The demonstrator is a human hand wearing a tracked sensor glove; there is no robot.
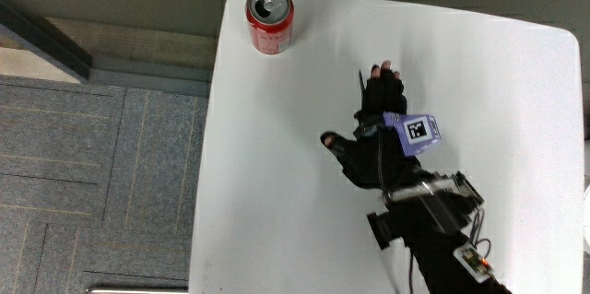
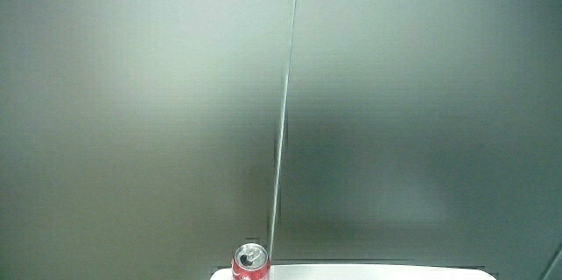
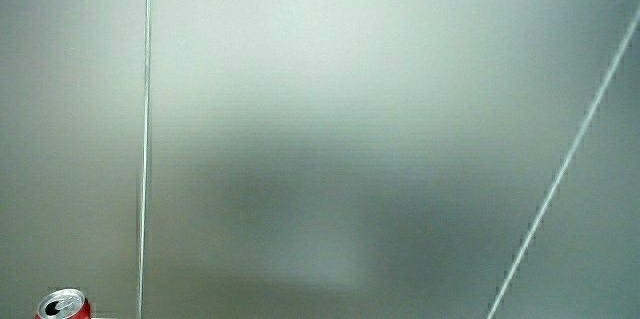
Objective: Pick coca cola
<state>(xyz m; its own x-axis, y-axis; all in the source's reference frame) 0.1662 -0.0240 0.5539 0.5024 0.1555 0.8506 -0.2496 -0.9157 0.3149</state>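
Observation:
A red Coca-Cola can [image 1: 269, 20] stands upright at a corner of the white table [image 1: 277, 174], at the edge farthest from the person. Its top also shows in both side views [image 2: 250, 262] [image 3: 64, 306]. The hand [image 1: 369, 133] in its black glove lies over the middle of the table, nearer to the person than the can and well apart from it. Its fingers are spread and relaxed and hold nothing. A patterned cube [image 1: 417, 131] sits on its back.
Grey carpet tiles [image 1: 92, 174] lie beside the table's edge. Both side views show mostly a pale grey wall [image 2: 395, 96].

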